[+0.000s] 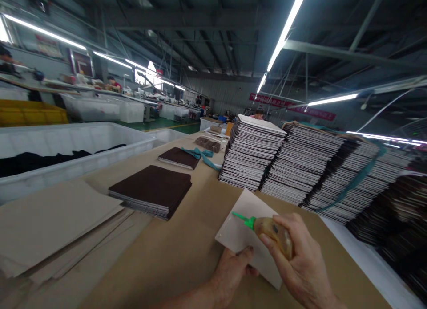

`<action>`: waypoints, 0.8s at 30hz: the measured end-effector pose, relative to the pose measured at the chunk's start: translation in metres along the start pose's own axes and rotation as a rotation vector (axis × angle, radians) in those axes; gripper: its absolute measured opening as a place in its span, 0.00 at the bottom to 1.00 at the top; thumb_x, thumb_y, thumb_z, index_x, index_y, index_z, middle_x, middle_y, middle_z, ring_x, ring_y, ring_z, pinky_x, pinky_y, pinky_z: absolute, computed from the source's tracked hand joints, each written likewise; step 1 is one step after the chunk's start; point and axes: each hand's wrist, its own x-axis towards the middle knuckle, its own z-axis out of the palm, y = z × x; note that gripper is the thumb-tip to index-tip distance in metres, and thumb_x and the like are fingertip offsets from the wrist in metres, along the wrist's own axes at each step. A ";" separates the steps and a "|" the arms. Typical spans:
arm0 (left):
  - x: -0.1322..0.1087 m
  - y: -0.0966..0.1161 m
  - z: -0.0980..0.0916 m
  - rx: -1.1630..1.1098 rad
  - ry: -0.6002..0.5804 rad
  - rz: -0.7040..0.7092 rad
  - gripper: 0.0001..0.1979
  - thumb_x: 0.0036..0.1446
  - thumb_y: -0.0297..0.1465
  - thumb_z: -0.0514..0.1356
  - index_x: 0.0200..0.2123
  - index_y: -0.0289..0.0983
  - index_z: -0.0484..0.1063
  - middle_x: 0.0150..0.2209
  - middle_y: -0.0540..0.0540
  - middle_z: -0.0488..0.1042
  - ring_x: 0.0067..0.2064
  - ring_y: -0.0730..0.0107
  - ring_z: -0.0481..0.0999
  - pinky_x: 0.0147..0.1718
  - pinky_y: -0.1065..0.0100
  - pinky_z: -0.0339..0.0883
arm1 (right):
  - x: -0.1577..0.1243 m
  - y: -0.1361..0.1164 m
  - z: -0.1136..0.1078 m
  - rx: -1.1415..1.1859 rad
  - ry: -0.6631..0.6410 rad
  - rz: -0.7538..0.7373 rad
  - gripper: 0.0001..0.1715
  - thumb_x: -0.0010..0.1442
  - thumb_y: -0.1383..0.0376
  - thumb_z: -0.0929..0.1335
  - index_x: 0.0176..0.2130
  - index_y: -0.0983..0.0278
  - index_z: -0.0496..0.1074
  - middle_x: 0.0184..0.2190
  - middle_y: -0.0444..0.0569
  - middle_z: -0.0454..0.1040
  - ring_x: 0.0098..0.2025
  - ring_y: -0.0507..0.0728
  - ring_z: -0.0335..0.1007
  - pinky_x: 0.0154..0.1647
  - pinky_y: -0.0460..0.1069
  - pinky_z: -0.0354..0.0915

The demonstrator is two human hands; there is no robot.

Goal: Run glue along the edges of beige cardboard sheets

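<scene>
In the head view, my left hand [234,266] grips the lower edge of a pale, flat rectangular panel [233,231], thumb on top and fingers underneath. My right hand [302,255] is wrapped round a squeeze glue bottle [271,231] with amber-brown contents and a green nozzle [245,220]. The nozzle points left over the panel's upper left part; I cannot tell whether its tip touches. Small shiny spots show near the panel's left edge. Left of the panel lies a short stack of dark brown panels [151,186].
Tall stacks of white-and-dark panels [251,151] stand behind, some tied with a teal strip [353,182]. Beige sheets [53,220] lie at left, beside a white bin [133,137] holding black material. A smaller dark stack [178,157] and brown blocks [208,143] sit farther back.
</scene>
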 end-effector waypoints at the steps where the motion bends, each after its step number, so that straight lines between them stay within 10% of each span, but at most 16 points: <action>1: 0.000 0.000 0.000 0.002 -0.005 0.002 0.19 0.53 0.40 0.63 0.44 0.33 0.71 0.34 0.43 0.74 0.29 0.69 0.70 0.28 0.67 0.63 | -0.001 -0.001 0.000 0.015 -0.011 0.005 0.14 0.63 0.61 0.67 0.47 0.60 0.62 0.40 0.48 0.64 0.39 0.56 0.64 0.37 0.49 0.63; 7: 0.000 0.001 -0.001 -0.002 -0.021 -0.003 0.18 0.53 0.41 0.64 0.40 0.32 0.73 0.37 0.41 0.75 0.31 0.69 0.70 0.29 0.67 0.64 | -0.007 -0.006 0.002 0.142 -0.076 0.071 0.12 0.62 0.61 0.67 0.46 0.59 0.63 0.38 0.45 0.64 0.38 0.54 0.64 0.35 0.47 0.63; 16: 0.007 -0.005 -0.003 0.000 0.032 -0.055 0.31 0.39 0.51 0.69 0.38 0.32 0.72 0.31 0.42 0.75 0.29 0.66 0.71 0.26 0.66 0.66 | 0.014 0.012 -0.008 0.055 0.266 0.233 0.16 0.59 0.56 0.69 0.44 0.60 0.65 0.39 0.45 0.65 0.39 0.57 0.64 0.38 0.50 0.62; 24: 0.006 -0.008 -0.008 0.013 0.034 -0.036 0.27 0.42 0.48 0.69 0.38 0.33 0.73 0.32 0.43 0.75 0.29 0.67 0.71 0.26 0.67 0.66 | 0.022 0.020 -0.005 -0.014 0.295 0.181 0.17 0.59 0.56 0.69 0.45 0.60 0.65 0.39 0.46 0.66 0.40 0.58 0.65 0.40 0.52 0.62</action>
